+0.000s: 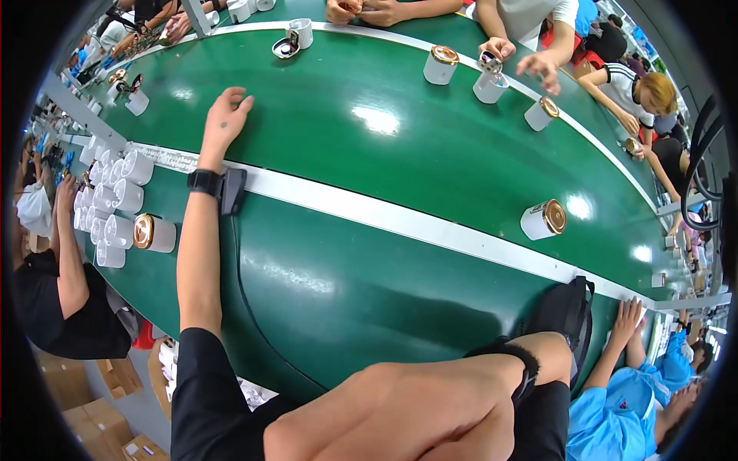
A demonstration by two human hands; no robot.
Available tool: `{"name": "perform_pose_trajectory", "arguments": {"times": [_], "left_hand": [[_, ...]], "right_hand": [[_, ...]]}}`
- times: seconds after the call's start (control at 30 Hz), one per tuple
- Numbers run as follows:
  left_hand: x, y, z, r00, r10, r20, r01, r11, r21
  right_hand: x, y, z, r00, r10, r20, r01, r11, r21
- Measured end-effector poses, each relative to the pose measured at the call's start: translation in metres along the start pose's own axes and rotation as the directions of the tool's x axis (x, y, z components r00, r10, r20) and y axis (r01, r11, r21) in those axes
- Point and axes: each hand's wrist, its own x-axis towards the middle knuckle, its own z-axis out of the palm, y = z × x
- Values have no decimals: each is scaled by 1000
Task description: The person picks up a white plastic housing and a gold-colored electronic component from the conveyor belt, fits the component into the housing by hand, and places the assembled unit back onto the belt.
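Note:
My left arm reaches forward across the white rail. The left hand [224,123] hovers over the green belt, its fingers loosely bent and apart, with nothing in them. A black watch-like band is on that wrist, and a black box-shaped device [233,192] with a cable is beside it. Very close to the camera at the bottom, my right hand [400,411] shows its back and bent, closed fingers. Their tips are cut off by the lower edge, so what they hold, if anything, is hidden. Nearest on the belt to the right is a white cup-shaped housing with a copper-coloured lid [543,220].
Several white cups [115,196] crowd the left of the bench, with a copper-lidded housing [154,233] beside them. The white rail [384,219] divides bench and belt. A black bag [565,311] lies at right. Co-workers handle housings [490,86] across the belt; others sit on both sides.

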Motion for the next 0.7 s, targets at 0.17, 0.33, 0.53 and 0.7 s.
{"name": "perform_pose_trajectory", "arguments": {"times": [0.17,0.33,0.53,0.7], "left_hand": [[69,7,50,998,68,2,-67,986,-154],[110,26,96,968,27,-250,-19,999,35],[143,11,99,990,78,-116,-92,988,-121],[97,-16,76,896,443,-20,-429,855,-292]], "right_hand": [[21,11,-29,740,-605,294,671,699,-250],[8,1,-44,775,-585,241,624,645,-442],[-29,13,-67,735,-668,-121,420,588,-691],[-36,3,-108,667,-663,-340,91,525,-846]]}}
